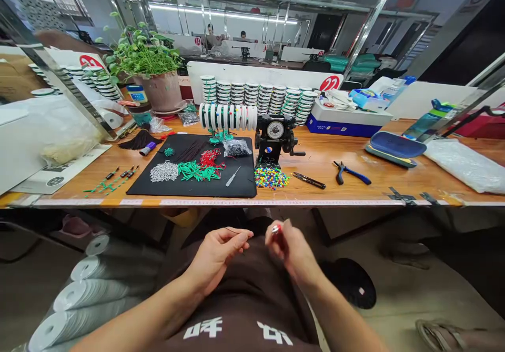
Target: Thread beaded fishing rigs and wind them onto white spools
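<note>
Partly hidden: red-silver piece [276, 230] in right fingers [288, 231]; left fingers [237, 241] pinch faint strand [233, 230].

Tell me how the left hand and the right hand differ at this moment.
The left hand pinches what looks like a thin dark strand; the right hand grips a small red-and-silver item. The left hand's thumb reaches out straight, while the right hand's fingers are curled in. Both are bare and held just in front of the table.

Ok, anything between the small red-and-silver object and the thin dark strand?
Nothing visible: only open space separates the right hand, holding the red-and-silver object, from the left hand pinching the thin dark strand.
</note>
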A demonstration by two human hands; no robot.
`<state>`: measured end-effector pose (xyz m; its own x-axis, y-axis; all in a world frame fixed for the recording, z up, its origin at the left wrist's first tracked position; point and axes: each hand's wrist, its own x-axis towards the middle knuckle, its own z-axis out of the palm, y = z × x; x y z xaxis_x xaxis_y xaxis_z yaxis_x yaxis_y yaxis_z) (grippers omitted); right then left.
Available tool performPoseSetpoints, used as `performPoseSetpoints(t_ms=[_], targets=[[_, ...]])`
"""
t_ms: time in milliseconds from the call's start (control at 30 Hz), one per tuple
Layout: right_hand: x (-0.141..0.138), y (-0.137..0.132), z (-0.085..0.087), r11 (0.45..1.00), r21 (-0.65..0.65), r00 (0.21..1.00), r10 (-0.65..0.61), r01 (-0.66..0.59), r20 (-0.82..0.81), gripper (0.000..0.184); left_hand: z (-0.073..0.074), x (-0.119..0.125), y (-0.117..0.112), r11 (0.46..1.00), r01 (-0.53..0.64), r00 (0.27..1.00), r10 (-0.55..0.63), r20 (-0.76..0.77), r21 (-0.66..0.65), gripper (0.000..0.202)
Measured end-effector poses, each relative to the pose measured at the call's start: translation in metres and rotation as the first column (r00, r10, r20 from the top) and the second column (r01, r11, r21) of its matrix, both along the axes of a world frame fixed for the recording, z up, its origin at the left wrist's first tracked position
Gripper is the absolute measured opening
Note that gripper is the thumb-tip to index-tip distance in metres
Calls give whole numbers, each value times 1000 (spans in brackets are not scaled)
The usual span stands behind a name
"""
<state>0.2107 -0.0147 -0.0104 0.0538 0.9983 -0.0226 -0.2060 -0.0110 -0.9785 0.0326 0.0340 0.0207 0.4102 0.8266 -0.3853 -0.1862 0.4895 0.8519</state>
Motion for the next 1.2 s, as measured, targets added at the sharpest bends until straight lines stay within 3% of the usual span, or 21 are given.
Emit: performPoseSetpoints(t_ms=[67, 167, 333, 567, 667, 733, 800, 867, 933, 967, 1033, 1067, 1133, 1200], targets=[[-25, -6, -6, 996, -64, 985, 44, -55, -168, 64, 0, 1, -2, 998, 0, 1000, 1, -13, 55, 37], [-43, -5, -14, 992, -116, 939, 1, -44, -343, 58, -1, 1, -4, 992, 6, 1000, -4, -21, 127, 33], [-50, -3, -23, 992, -125, 904, -57, 4, -424, 56, 0, 3, -4, 990, 10, 1000, -9, -9, 139, 30], [-57, -4, -22, 985, -170, 923, -71, 6, -379, 57, 3, 7, -5, 983, 117, 991, -124, 43, 138, 30], [-57, -6, -23, 985, -170, 941, -59, 1, -333, 59, -1, 6, -4, 983, 98, 995, -99, 0, 154, 31], [-49, -6, -21, 993, -119, 975, -44, 18, -216, 58, -5, 5, -2, 983, 48, 998, -40, -51, 175, 31], [-27, -1, -15, 991, -14, 991, -132, 133, 16, 50, -9, 3, -1, 983, 6, 996, 10, -88, 185, 31], [11, 13, -6, 928, 177, 879, -368, 328, 302, 37, -12, 1, 0, 982, -5, 994, 25, -107, 188, 31], [60, 37, 4, 789, 435, 571, -614, 434, 544, 29, -12, -1, 0, 978, -1, 990, 31, -136, 210, 30], [87, 52, 9, 736, 543, 394, -676, 404, 623, 27, -12, -2, 0, 973, 4, 987, 34, -156, 232, 29], [136, 82, 18, 754, 583, 120, -637, 302, 761, 25, -9, -4, -1, 956, 21, 980, 39, -197, 293, 26], [155, 95, 21, 778, 559, 46, -594, 286, 803, 25, -7, -5, -1, 943, 33, 976, 41, -214, 331, 24], [174, 110, 25, 801, 527, -5, -549, 283, 836, 24, -3, -6, -2, 902, 47, 970, 61, -234, 429, 18], [164, 108, 25, 785, 548, 4, -573, 288, 820, 23, 0, -6, -4, 836, 55, 962, 102, -254, 546, 11]])
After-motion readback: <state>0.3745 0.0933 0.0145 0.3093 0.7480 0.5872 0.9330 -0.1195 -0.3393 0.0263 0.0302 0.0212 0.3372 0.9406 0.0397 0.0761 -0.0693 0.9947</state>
